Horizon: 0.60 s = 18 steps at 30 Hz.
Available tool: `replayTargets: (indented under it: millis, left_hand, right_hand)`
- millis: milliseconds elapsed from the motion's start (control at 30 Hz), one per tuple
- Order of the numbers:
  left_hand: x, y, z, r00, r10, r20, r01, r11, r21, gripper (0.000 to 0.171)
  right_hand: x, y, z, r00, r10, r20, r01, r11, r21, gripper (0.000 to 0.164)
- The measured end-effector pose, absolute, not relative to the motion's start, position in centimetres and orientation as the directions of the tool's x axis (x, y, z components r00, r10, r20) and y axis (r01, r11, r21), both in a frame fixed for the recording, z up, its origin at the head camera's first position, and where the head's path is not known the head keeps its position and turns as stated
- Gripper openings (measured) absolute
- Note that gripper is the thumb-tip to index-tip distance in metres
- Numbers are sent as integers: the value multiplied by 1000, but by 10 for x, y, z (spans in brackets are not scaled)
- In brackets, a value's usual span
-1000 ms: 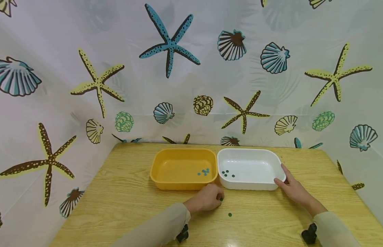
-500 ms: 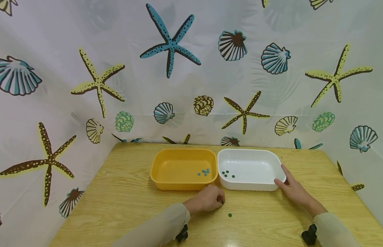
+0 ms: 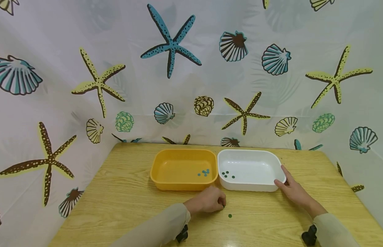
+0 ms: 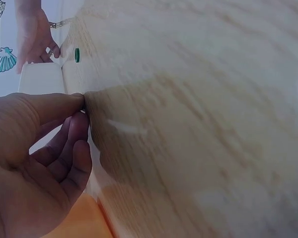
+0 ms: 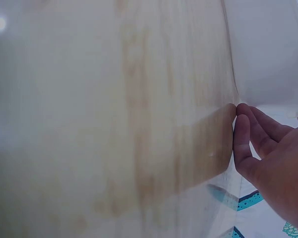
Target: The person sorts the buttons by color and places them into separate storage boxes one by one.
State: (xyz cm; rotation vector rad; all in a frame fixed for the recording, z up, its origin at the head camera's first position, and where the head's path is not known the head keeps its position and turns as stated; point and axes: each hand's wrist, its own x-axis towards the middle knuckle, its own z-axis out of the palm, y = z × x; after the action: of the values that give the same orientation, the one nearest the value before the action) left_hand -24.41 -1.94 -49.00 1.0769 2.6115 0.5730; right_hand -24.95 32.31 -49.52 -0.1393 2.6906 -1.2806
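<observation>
My left hand (image 3: pixel 208 199) is down at the table in front of the trays and pinches a small dark green disc (image 3: pixel 223 206) between thumb and fingertips. In the left wrist view those fingertips touch the wood, and the disc is mostly hidden. Another green disc (image 3: pixel 230 215) lies flat just to the right, toward the front. With relaxed, spread fingers, my right hand (image 3: pixel 294 192) rests against the right front corner of the white tray (image 3: pixel 250 187). Several green discs (image 3: pixel 227 172) lie in that tray's left end. Beside it is a yellow tray (image 3: pixel 182 186), with several blue discs (image 3: pixel 205 172) inside.
Both trays stand side by side on the wooden table (image 3: pixel 126 178), toward its back edge. A curtain (image 3: pixel 191 127) printed with starfish and shells surrounds the back and sides.
The left hand has shifted slightly right and toward the front, bringing its green disc to the tabletop near the loose disc. The right hand stays at the white tray.
</observation>
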Motion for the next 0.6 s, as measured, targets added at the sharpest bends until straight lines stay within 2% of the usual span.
replayTargets:
  millis: [333, 600]
  left_hand:
    - [-244, -19, -489, -696, 710, -108, 596, 655, 464, 9]
    - [-245, -20, -490, -711, 699, -73, 588, 648, 484, 15]
  right_hand:
    - [-249, 323, -496, -983, -153, -99, -19, 628, -778, 84]
    - [-249, 323, -495, -983, -145, -116, -4, 642, -766, 85]
